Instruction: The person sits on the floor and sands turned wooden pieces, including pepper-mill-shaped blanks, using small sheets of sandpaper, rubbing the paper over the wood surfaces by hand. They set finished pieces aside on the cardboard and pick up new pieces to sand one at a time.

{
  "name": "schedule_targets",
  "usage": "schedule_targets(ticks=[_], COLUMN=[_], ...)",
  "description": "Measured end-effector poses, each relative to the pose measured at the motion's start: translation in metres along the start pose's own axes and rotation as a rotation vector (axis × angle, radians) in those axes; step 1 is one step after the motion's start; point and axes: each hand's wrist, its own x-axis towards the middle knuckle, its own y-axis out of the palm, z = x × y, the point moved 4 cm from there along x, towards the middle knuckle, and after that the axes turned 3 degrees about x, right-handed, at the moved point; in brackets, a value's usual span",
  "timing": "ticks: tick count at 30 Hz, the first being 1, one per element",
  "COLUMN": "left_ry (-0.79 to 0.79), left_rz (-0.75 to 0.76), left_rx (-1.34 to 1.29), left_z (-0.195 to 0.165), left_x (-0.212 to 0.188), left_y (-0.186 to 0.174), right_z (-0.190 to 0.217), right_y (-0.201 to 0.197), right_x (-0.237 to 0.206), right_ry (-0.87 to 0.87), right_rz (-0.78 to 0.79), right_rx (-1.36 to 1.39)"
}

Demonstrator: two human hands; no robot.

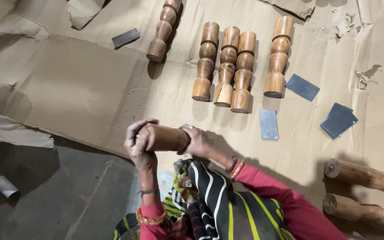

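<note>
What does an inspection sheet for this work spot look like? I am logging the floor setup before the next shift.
Surface: creased, torn cardboard sheets spread over a grey floor.
Job's things: one turned wooden leg held level in both hands; five finished legs lie in a loose row beyond it, three of them side by side; two rougher legs at the right edge.
Clutter: dark sandpaper pieces scattered near the row; a paper roll and crumpled paper on the left.
Grippers: left hand wrapped over one end of the leg, right hand gripping the other end.
Cables: nothing seen.
Surroundings: striped cloth on the person's lap.
</note>
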Motion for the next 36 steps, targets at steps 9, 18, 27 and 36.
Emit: schedule_targets(ticks=[9, 18, 27, 36], left_ry=[0.108, 0.084, 0.114, 0.120], left_rz=[0.037, 0.050, -0.377, -0.399], left_rx=[0.019, -0.221, 0.010, -0.045], left_z=[-0.008, 0.007, 0.047, 0.046], left_x=[-0.004, -0.015, -0.040, -0.036], left_y=[-0.013, -0.003, -0.018, -0.037], right_z=[-0.026, -0.042, 0.048, -0.027], right_y=[0.024, 0.030, 0.015, 0.010], right_x=[0.015, 0.018, -0.035, -0.026], right_ry=[-0.149, -0.225, -0.559, -0.359], right_rz=[0.258, 0.432, -0.580, -0.295], right_rx=[0.132, 0.403, -0.348, -0.553])
